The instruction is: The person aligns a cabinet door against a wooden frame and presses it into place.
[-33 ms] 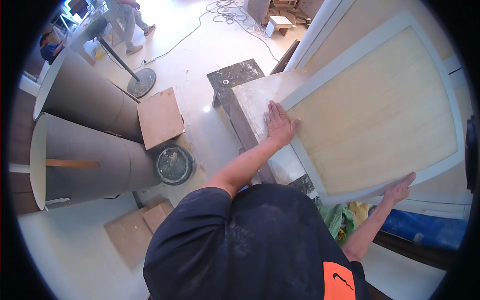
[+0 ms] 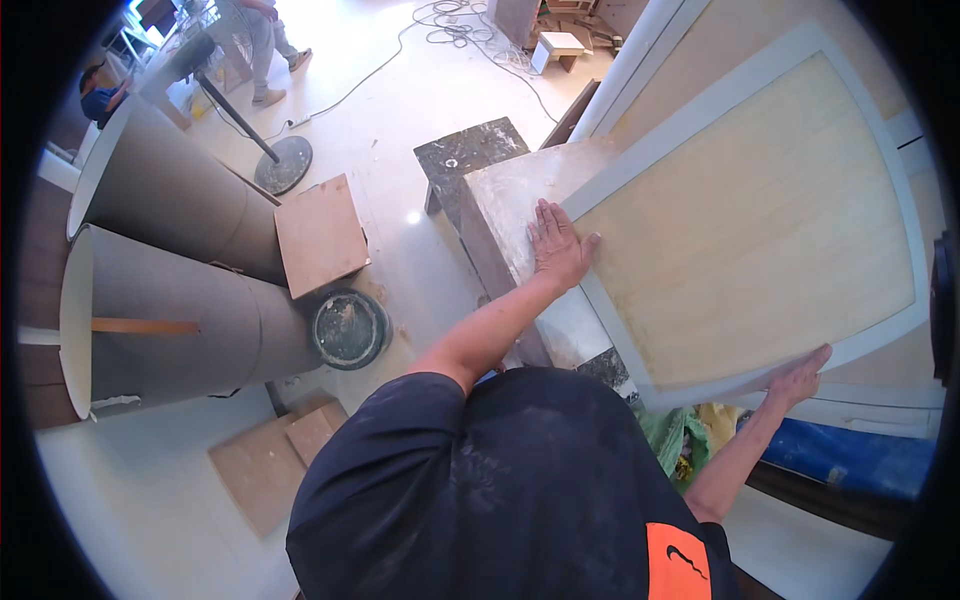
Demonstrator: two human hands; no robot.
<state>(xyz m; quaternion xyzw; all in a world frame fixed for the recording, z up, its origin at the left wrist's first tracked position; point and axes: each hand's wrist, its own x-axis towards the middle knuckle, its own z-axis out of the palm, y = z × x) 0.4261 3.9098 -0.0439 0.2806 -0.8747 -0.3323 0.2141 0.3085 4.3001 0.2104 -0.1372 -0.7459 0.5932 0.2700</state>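
Note:
A large framed panel (image 2: 755,230), pale wood with a light grey-white border, lies at the right, with its left side over a white-smeared work surface (image 2: 575,325). My left hand (image 2: 563,250) rests flat at the panel's left edge. Its fingers are spread over the work surface and its thumb reaches toward the border. Along the panel's near right edge, my right hand (image 2: 797,378) touches the border with its fingers stretched out; its underside is hidden. Neither hand is closed around the panel.
Two big grey cylinders (image 2: 190,315) lie at the left beside a dirty round bucket (image 2: 350,329) and a brown board (image 2: 320,235). A stained stool (image 2: 470,150) stands beyond the work surface. Green bags (image 2: 675,440) are below the panel. Cables (image 2: 450,25) and people (image 2: 262,50) appear farther off.

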